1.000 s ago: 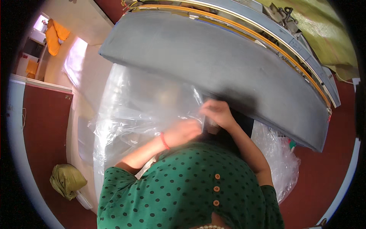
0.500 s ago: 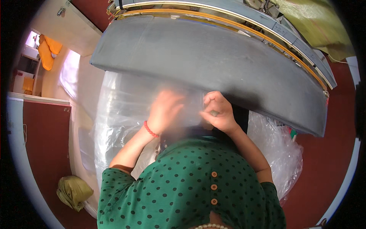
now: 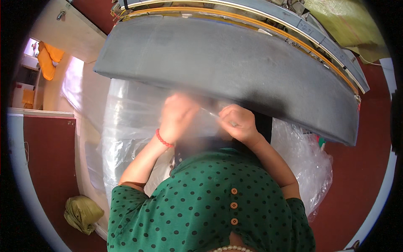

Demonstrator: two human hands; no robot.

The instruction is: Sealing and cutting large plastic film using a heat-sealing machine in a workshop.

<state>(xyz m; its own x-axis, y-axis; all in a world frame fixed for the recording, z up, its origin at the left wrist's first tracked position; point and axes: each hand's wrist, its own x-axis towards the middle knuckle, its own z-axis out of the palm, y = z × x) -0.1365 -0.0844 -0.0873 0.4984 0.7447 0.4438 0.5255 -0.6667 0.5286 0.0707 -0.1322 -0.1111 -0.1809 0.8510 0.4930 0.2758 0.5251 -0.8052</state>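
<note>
Clear plastic film (image 3: pixel 138 103) spreads over my lap, its left part hanging down in shiny folds. A thin edge of it runs up to my right hand (image 3: pixel 240 122), which is closed with thumb and fingers pinched on it. My left hand (image 3: pixel 179 115), with a red bead bracelet at the wrist, is over the film to the left. Motion smears its fingers, so what they hold cannot be made out. Both hands are just in front of a long grey padded bar (image 3: pixel 218 59).
Behind the bar run an orange strip and a pale blue machine rail (image 3: pixel 319 35). Crumpled clear plastic (image 3: pixel 304 164) lies at my right on the reddish floor. An olive bag (image 3: pixel 84 214) sits low at the left. A large yellow-green sack (image 3: pixel 348 25) lies at the far right.
My left hand has gone from spread fingers to a more curled, blurred shape. The film edge between the hands now slants toward my right hand, which has barely moved.
</note>
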